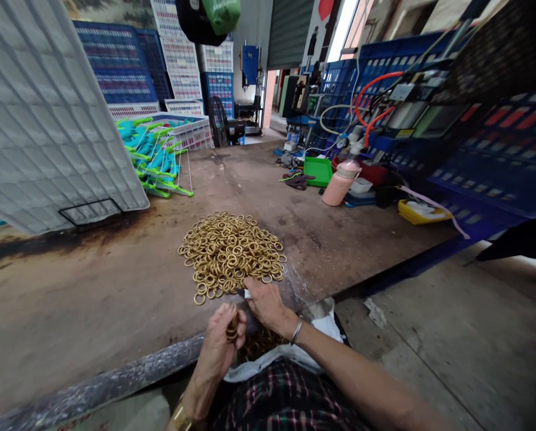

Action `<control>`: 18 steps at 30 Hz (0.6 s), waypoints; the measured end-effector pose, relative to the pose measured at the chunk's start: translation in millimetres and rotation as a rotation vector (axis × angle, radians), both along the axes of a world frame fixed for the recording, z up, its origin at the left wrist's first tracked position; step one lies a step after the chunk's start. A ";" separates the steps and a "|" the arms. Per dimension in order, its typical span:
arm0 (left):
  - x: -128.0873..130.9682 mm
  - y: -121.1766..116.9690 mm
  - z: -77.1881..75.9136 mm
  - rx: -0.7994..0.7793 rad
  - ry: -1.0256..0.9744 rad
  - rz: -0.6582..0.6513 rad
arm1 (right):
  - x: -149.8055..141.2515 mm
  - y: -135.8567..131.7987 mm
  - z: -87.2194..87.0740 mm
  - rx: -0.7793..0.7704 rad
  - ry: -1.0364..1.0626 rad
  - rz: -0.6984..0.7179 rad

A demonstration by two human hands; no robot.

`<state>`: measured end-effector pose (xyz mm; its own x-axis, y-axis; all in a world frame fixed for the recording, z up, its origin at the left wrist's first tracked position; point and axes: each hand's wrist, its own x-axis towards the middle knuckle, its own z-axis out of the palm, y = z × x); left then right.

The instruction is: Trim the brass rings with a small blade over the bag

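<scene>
A heap of brass-coloured rings [232, 248] lies on the brown worktable near its front edge. My left hand [215, 347] is closed around several of the same rings [233, 327], just off the table's front edge. Close to the heap's near side, my right hand [270, 306] is closed with its fingertips by the rings. A small white and dark piece [247, 294] shows at those fingers, too little of it to name. Below my hands, more rings [259, 345] sit in a white bag [326, 326] at my lap.
A pale ribbed panel [57, 120] stands at the left, beside green and turquoise plastic pieces [158, 158]. At the right are a pink bottle [341, 182], a green tray [318, 172], a yellow dish [423, 211] and a machine with orange hoses [398, 114]. Stacked crates [115, 63] stand behind.
</scene>
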<state>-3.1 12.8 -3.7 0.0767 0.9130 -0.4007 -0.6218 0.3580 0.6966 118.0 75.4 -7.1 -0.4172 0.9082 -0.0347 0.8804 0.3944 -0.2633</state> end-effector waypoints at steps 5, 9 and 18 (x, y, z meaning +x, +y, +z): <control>-7.6 0.8 -2.1 -0.046 -0.155 0.032 | -6.5 6.6 3.0 -0.029 -0.020 -0.034; -12.3 3.7 -2.1 -0.098 -0.263 0.026 | 0.1 9.9 -2.3 -0.017 0.080 -0.040; -13.4 8.5 -0.6 -0.124 -0.247 0.046 | 12.7 11.3 4.6 -0.113 0.634 -0.095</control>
<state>-16.5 21.2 -4.3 0.1455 0.8628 -0.4841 -0.7848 0.3986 0.4746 130.8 86.7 -2.5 -0.3067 0.9471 0.0942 0.5702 0.2621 -0.7786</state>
